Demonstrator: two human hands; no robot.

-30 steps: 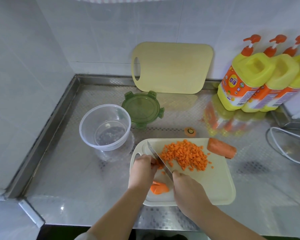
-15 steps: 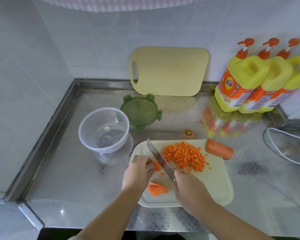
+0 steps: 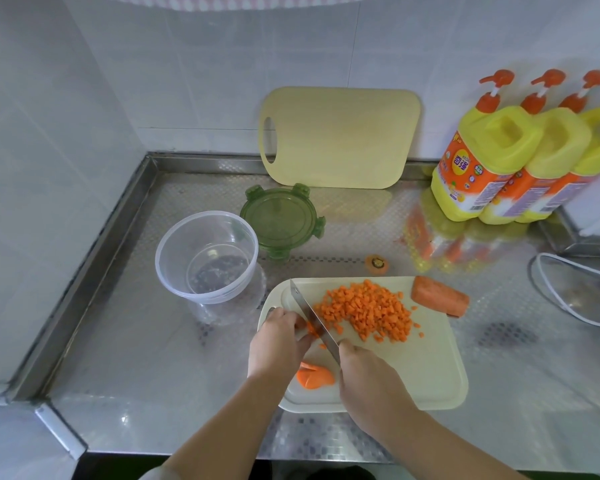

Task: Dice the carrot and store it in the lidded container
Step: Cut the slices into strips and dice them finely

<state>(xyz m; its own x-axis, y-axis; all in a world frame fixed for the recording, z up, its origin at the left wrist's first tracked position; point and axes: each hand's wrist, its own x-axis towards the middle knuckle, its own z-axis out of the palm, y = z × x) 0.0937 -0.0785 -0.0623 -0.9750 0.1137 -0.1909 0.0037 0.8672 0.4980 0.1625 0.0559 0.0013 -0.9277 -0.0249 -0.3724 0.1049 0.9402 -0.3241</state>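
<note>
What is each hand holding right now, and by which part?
The right hand grips the knife by its handle; the left hand holds a carrot piece from above, just beside the blade.

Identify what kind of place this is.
Most likely a home kitchen counter. Cues: a stainless steel countertop set against tiled walls, a cutting board with diced carrot on it, and three pump bottles, apparently dish detergent, at the back right.
</note>
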